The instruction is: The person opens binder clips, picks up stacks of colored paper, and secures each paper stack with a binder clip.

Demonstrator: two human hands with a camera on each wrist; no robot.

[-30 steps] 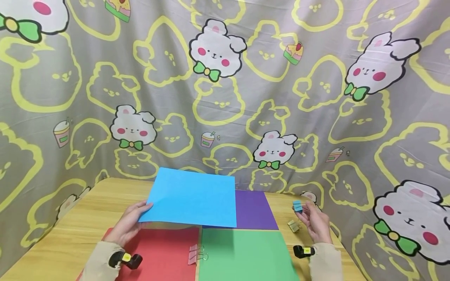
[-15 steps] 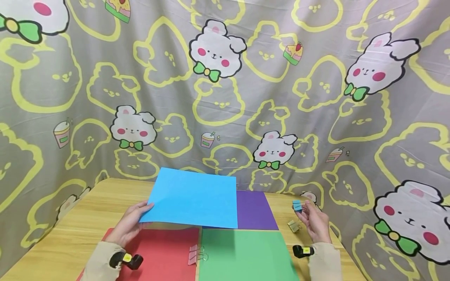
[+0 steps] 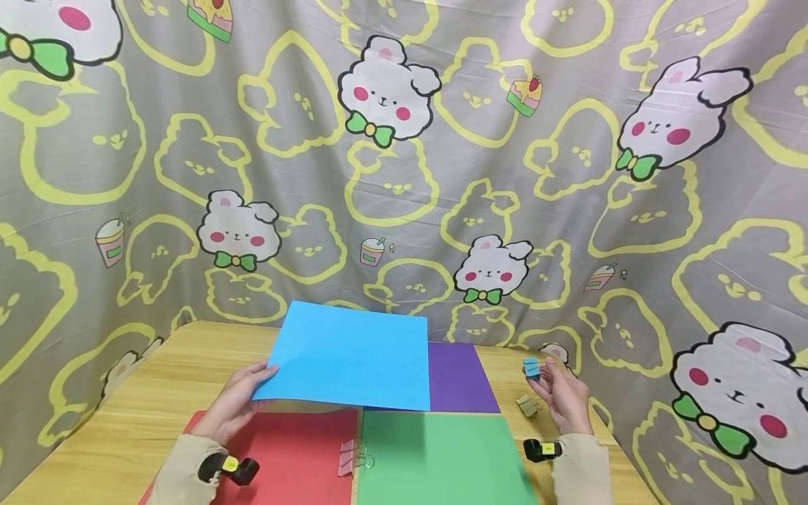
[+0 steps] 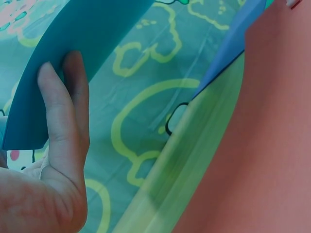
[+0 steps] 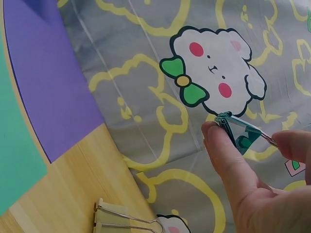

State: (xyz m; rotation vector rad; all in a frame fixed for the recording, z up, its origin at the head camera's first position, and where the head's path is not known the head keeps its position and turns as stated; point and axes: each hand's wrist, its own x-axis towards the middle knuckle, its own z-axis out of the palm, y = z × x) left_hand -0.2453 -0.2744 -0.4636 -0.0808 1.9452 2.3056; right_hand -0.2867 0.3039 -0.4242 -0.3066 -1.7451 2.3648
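Observation:
My left hand (image 3: 233,401) pinches a bright blue sheet (image 3: 353,359) at its near left corner, the thumb above and the fingers beneath. In the left wrist view, two fingers (image 4: 59,116) lie spread along the underside of the sheet, which bows slightly. The sheet hangs raised over the table, partly covering a purple sheet (image 3: 459,375). On the right, my right hand (image 3: 563,398) holds a small blue binder clip (image 3: 532,367) in the air. In the right wrist view, thumb and forefinger grip this clip (image 5: 241,136) by its wire handles.
A yellow binder clip (image 3: 527,405) lies on the wooden table (image 3: 126,393) below my right hand. Red (image 3: 290,459) and green (image 3: 442,456) sheets lie side by side in front, with a pink binder clip (image 3: 346,457) at their seam. A patterned curtain (image 3: 404,175) stands behind.
The blue sheet has shifted slightly to the right with my left hand. My right hand and its clip have drifted slightly left.

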